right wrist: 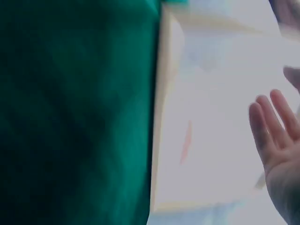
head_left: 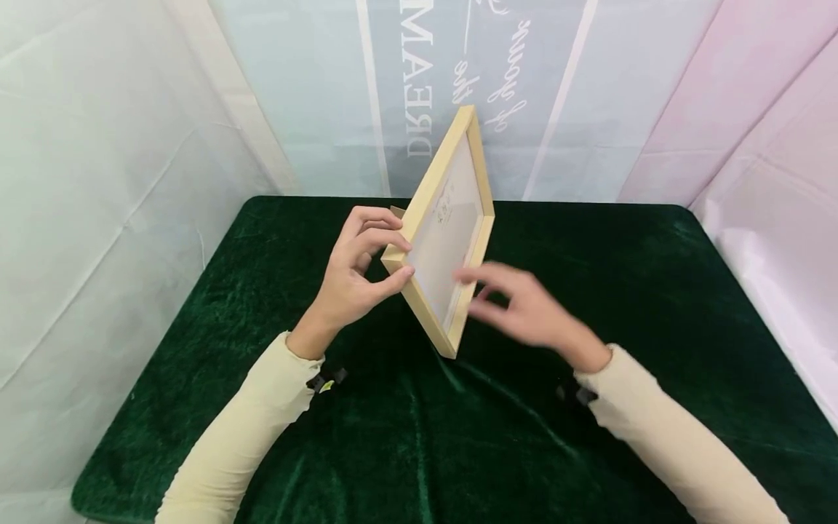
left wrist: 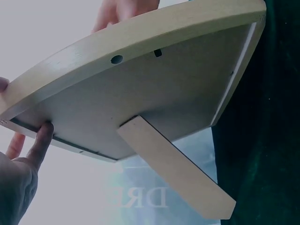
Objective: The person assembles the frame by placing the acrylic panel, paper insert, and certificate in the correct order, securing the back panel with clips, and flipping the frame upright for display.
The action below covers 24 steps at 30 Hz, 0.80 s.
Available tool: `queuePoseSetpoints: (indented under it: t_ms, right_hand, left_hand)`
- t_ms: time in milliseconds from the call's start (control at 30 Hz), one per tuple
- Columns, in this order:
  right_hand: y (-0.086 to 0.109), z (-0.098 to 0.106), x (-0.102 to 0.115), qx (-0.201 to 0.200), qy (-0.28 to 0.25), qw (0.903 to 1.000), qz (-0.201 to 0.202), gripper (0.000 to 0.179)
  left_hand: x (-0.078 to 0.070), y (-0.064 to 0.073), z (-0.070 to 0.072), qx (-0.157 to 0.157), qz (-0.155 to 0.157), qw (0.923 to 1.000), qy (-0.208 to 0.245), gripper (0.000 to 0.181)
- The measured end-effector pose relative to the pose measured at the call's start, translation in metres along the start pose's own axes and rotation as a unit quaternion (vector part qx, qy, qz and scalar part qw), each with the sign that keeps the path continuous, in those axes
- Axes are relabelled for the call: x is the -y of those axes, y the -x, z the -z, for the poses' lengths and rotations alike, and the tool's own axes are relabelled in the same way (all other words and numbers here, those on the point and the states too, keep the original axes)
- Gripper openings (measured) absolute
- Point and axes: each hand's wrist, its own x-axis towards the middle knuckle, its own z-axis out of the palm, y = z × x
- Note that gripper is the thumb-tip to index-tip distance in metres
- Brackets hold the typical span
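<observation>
A light wooden picture frame [head_left: 430, 182] with a pale front panel [head_left: 445, 255] stands tilted on the green cloth. My left hand [head_left: 356, 266] grips its near left corner, thumb on the front side and fingers over the edge. Seen by the left wrist camera, a finger touches the grey-brown backing [left wrist: 140, 93], from which a flat support leg [left wrist: 176, 166] sticks out. My right hand [head_left: 527, 306], blurred, is close to the frame's right side, its fingers loosely bent and holding nothing. In the right wrist view the fingers [right wrist: 276, 117] appear before the front panel.
Dark green velvet cloth [head_left: 628, 291] covers the table, with creases near the front. A pale backdrop [head_left: 314, 94] with mirrored lettering hangs behind the far edge. White curtains [head_left: 98, 218] stand along the sides.
</observation>
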Motion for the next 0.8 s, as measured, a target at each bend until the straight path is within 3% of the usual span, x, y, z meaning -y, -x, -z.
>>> queuePoseSetpoints:
  t_ms: [100,167,267,367,567,800]
  right_hand:
    - [-0.019,0.031,-0.028,-0.108,-0.012,0.9915,-0.071,0.04]
    - [-0.031,0.049,-0.041,-0.139,-0.012,0.9821,-0.126,0.041]
    - [-0.048,0.063,-0.059,-0.119,-0.014,0.9756,-0.184,0.048]
    - [-0.062,0.065,-0.08,-0.085,-0.03,0.9745,-0.205,0.053]
    - [-0.086,0.061,-0.118,-0.093,-0.057,0.9672,-0.23,0.056]
    - [-0.111,0.056,-0.125,-0.065,-0.038,0.9718,-0.223,0.066]
  left_hand:
    - [0.001,0.001,-0.001,0.001,0.009,1.0,-0.003,0.022]
    - [0.001,0.002,-0.002,0.001,0.013,0.9999,-0.007,0.021]
    - [0.002,0.003,-0.002,-0.004,0.01,0.9999,-0.009,0.021]
    - [0.003,0.004,-0.002,-0.007,0.002,0.9999,-0.008,0.021]
    - [0.002,0.003,-0.004,-0.001,-0.001,0.9999,-0.015,0.021]
    - [0.0,0.001,-0.003,-0.005,-0.002,0.9998,-0.018,0.022]
